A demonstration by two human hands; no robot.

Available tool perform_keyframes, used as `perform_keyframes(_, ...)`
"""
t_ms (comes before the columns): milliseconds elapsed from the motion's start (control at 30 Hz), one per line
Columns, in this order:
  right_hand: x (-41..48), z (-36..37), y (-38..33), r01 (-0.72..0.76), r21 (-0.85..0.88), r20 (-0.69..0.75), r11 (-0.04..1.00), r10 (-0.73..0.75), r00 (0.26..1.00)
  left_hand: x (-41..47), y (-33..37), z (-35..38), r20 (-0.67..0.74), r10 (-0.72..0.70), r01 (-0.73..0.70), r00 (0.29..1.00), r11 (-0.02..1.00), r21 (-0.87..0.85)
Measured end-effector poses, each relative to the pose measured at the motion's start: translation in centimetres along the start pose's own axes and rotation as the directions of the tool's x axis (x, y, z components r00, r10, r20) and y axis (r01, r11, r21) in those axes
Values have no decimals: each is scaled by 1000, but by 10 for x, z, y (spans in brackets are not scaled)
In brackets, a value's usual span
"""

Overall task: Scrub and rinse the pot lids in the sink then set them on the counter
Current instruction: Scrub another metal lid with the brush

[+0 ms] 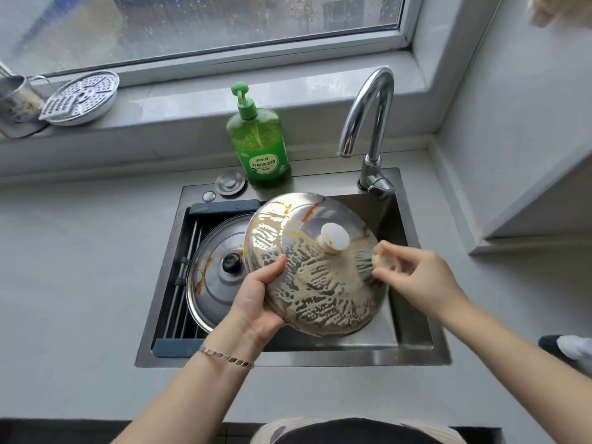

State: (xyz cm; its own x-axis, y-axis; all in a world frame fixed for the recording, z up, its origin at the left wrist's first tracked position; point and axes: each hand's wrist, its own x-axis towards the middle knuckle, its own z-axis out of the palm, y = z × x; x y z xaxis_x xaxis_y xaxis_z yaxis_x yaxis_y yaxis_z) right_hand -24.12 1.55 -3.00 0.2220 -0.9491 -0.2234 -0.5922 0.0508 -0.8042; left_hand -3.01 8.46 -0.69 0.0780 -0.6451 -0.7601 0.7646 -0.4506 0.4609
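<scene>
A grey counter [80,283] surrounds a steel sink [413,318] below a window. Over the basin, the left hand [256,302] grips the rim of a soapy, tilted lid [307,283]. The right hand [419,280] pinches a sponge [379,257] against it. A second stained lid [214,274] rests on the sink rack.

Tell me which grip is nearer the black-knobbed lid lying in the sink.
Left. The left grip holds the soapy lid by its rim, directly beside the black-knobbed lid; the right grip pinches a sponge at the soapy lid's opposite edge, well away.
</scene>
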Motion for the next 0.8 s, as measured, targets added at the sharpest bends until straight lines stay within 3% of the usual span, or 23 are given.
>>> perform_keyframes(67, 15, -12, 3, -117, -19, -60, 993, 116, 991, 3, 4, -2, -22, -33, 34, 999, 996, 78)
perform_keyframes(133, 20, -16, -6, -154, 66, -49, 986, 158, 986, 6, 9, -2, -27, -62, 66, 998, 984, 166)
perform_keyframes(200, 19, -13, -22, -95, 139, 28, 986, 92, 995, 8, 13, -1, -12, -90, 90, 996, 963, 254)
perform_keyframes(300, 13, -2, -44, -38, -7, 254, 999, 39, 966, 7, 22, 4, 21, -132, 117, 991, 932, 344)
perform_keyframes(433, 14, 8, -45, -41, -1, 341, 999, 39, 939, 10, 41, 6, 21, -125, 108, 992, 916, 387)
perform_keyframes(567, 17, 22, -42, -40, 39, 216, 998, 31, 976, 12, 47, 5, 44, -62, 46, 997, 951, 306)
perform_keyframes(667, 26, 30, -42, -145, 113, 48, 983, 140, 989, 5, 31, 8, 58, 47, -60, 997, 967, 249)
perform_keyframes(800, 32, 38, -53, -182, 205, 30, 962, 180, 983, -2, -11, 12, 14, 88, -90, 996, 983, 160)
